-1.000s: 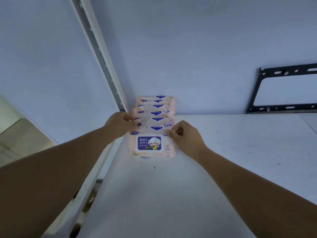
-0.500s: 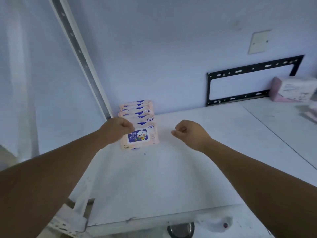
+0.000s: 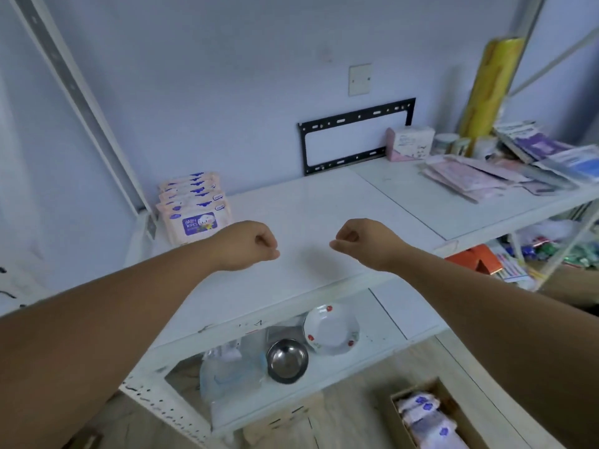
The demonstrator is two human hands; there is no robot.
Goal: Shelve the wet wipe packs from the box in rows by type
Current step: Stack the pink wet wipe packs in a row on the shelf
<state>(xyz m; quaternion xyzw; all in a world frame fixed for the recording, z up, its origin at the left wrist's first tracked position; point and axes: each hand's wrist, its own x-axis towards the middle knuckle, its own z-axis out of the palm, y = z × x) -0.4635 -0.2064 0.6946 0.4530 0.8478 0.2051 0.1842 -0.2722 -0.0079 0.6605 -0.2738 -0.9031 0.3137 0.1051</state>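
Back from the pink row (image 3: pixel 194 215) beyond their curled, empty fingers come left hand (image 3: pixel 246 246) and right hand (image 3: pixel 364 243); soft, light boxed packs (image 3: pixel 424 422) suit side grips.

The upper shelf board (image 3: pixel 308 215) was finished in white matt paint, scuffed and speckled in places. At its left rear corner, the baby wipes packs (image 3: pixel 194 218) were wrapped in smooth, glossy plastic film. Behind it, a black wall bracket (image 3: pixel 356 116) was made of matt painted metal. Below it, a steel bowl (image 3: pixel 287 359) was polished to a shine and a flowered plate (image 3: pixel 330 328) was glazed glossy. Further below, the box (image 3: pixel 411 391) was formed of plain brown cardboard.
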